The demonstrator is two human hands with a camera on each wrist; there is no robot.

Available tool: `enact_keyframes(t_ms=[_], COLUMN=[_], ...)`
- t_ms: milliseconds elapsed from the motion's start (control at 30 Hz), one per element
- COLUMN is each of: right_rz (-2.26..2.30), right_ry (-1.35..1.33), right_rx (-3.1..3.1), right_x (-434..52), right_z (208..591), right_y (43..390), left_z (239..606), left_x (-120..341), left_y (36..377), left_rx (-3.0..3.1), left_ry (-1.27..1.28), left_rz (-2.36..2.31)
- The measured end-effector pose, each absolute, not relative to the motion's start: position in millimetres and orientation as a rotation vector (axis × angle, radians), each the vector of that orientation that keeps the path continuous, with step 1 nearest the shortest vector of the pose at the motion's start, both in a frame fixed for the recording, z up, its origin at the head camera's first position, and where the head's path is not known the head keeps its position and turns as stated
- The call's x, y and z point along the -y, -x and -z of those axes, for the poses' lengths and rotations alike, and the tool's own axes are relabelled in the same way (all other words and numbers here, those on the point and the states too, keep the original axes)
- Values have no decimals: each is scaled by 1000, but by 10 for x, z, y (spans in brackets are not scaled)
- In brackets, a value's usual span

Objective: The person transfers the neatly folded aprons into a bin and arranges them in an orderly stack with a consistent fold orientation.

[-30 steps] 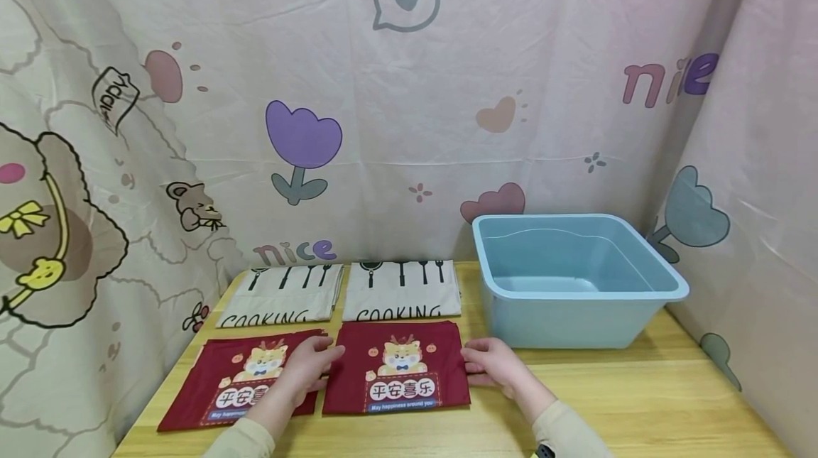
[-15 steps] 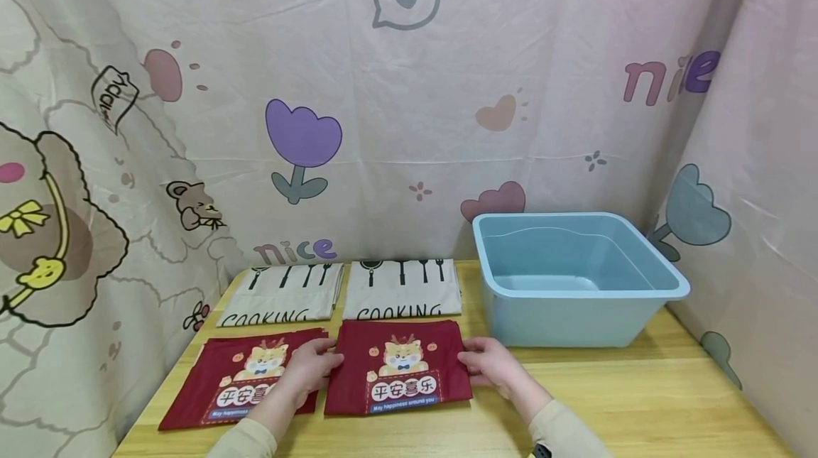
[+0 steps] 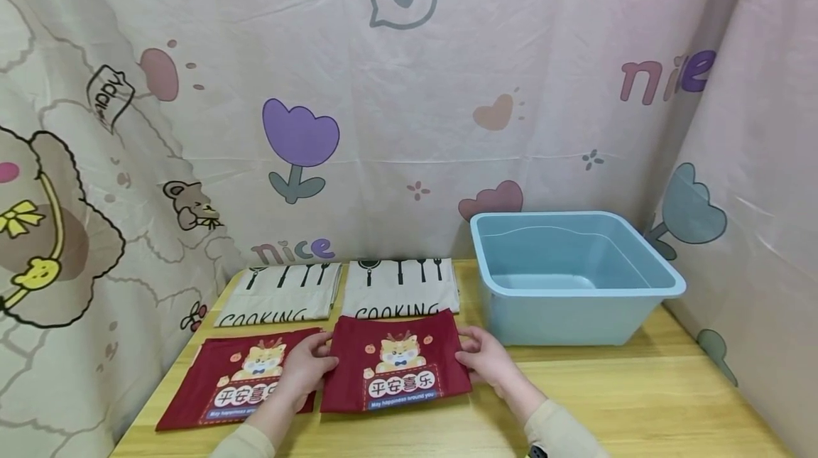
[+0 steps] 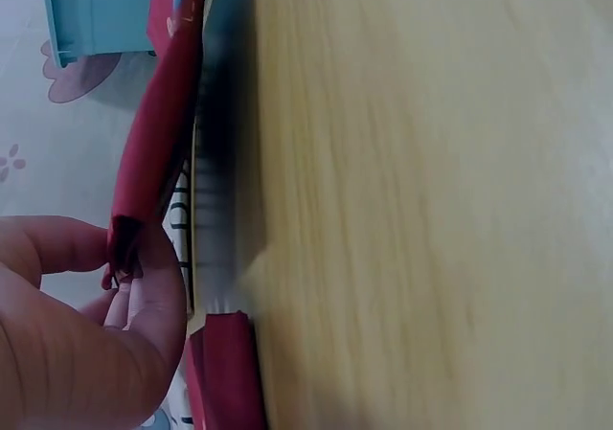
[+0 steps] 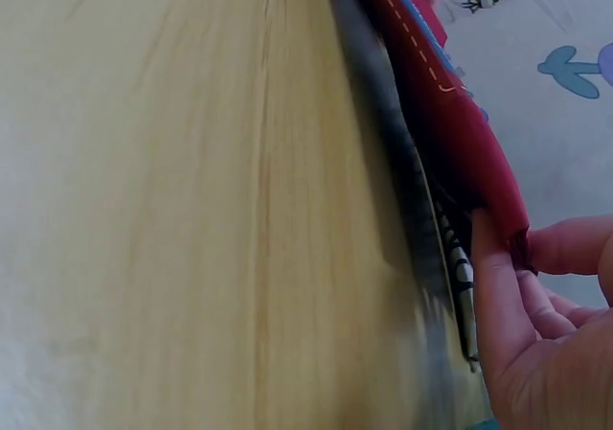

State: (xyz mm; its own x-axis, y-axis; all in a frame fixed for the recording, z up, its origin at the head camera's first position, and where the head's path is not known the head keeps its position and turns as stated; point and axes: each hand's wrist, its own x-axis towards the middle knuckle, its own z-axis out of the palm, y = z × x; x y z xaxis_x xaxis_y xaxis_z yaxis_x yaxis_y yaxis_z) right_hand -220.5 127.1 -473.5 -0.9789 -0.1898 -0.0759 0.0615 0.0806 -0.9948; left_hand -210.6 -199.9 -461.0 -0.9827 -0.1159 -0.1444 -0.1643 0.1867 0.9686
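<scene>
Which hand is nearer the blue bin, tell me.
Right. The right hand is just in front of the blue bin, near its left end; the left hand is farther left, across the held red cloth.

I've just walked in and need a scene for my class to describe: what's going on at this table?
A person's left hand and right hand pinch opposite sides of a folded red cloth with a cartoon dog print, lifting those sides off the wooden table. A matching red cloth lies to its left, and two folded white "COOKING" cloths lie behind. The light-blue plastic tub stands at the right; nothing shows inside it.
</scene>
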Motion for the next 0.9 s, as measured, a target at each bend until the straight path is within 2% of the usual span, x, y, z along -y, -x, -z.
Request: enact_keyframes(t_ms=[533, 900], right_rz=[2120, 2179], right_ry=[147, 203], right_rx=[-2187, -2166], right_x=[-1160, -1076], right_z=[4431, 4176], right_y=[2216, 2253], left_z=[4290, 4022], left_x=[2132, 2215], left_y=[2112, 2102], left_rx=[-2499, -2489], left_ry=[202, 255], left_rz=[-1945, -2021])
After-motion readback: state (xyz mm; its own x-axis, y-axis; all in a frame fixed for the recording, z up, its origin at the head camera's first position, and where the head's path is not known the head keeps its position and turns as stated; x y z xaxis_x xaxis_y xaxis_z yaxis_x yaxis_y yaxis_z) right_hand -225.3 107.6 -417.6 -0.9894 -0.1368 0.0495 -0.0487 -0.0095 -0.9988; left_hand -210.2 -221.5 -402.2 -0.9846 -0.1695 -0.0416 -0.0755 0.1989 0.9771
